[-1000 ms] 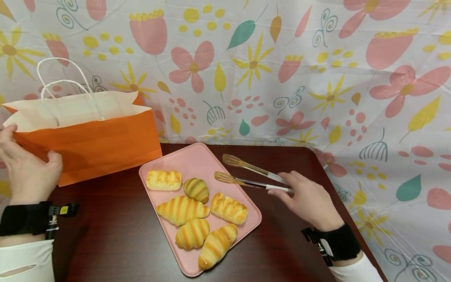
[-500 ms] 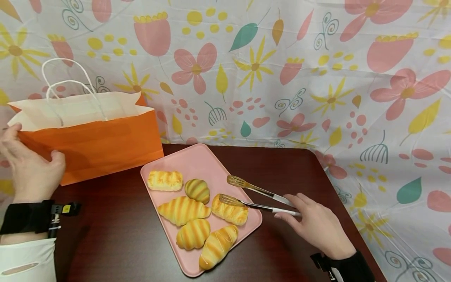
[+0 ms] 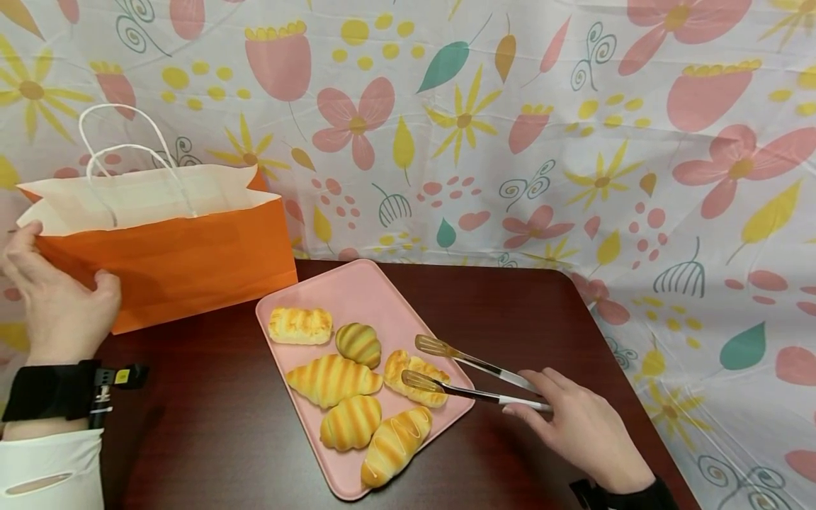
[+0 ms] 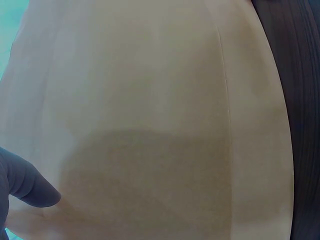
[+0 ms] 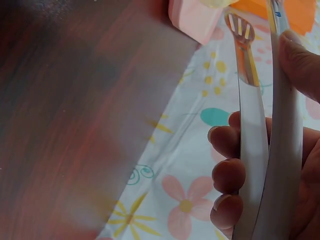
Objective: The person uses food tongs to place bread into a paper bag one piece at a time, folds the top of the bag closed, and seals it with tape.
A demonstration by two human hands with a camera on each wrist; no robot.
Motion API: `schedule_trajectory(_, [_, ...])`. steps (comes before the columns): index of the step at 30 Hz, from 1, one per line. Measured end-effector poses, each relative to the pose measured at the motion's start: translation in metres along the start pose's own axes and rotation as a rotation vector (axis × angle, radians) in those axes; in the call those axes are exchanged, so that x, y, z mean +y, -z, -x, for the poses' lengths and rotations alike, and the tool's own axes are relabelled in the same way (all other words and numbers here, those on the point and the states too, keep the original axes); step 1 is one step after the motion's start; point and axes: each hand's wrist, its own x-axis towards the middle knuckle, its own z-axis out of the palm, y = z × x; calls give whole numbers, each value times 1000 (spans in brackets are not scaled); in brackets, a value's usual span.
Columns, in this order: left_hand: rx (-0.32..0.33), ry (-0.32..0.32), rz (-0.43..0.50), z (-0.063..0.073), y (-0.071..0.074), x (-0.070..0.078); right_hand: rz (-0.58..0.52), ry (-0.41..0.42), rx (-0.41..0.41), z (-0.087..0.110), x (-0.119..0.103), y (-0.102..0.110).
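Observation:
In the head view, my left hand (image 3: 64, 304) grips the left side of an orange paper bag (image 3: 204, 262) with white handles, thumb over its front. The left wrist view has that thumb (image 4: 35, 187) against the bag's face. My right hand (image 3: 583, 425) holds tongs (image 3: 494, 368) with white handles and slotted brown tips; its fingers wrap the handles in the right wrist view. The tong arms are spread. One tip overlaps a rectangular bread roll (image 3: 398, 365) on the pink tray (image 3: 357, 287); the other lies over the tray's right rim.
Several more breads share the tray: a pale rectangular roll (image 3: 299, 326), a greenish striped bun (image 3: 358, 345), a croissant (image 3: 333, 380), a striped bun (image 3: 350, 423) and a drizzled long roll (image 3: 397, 446). A floral cloth (image 3: 478, 142) hangs behind the dark table (image 3: 210, 425).
The right hand has brought the tongs nearer to me and slightly right, from above the tray's edge to over the rectangular roll. The left hand stays on the bag.

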Motion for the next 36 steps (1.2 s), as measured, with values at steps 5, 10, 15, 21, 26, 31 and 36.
schedule_trajectory(5, [5,9,-4,-1,-2,-1,-1,8,17,4,1,-5])
schedule_trajectory(10, [14,-7,0,0,-2,-3,-3,15,26,7,0,-11])
schedule_trajectory(15, [18,-6,0,1,-2,-2,-1,-2,13,9,1,-15])
schedule_trajectory(21, [18,-13,6,0,-1,-1,25,30,48,13,2,-19])
schedule_trajectory(26, [13,-6,9,-1,-2,-2,67,81,110,15,4,-23])
schedule_trajectory(31, [4,10,6,-2,-2,-5,81,83,113,16,5,-25])
schedule_trajectory(36, [9,1,5,-3,-3,-7,79,79,106,17,6,-26])
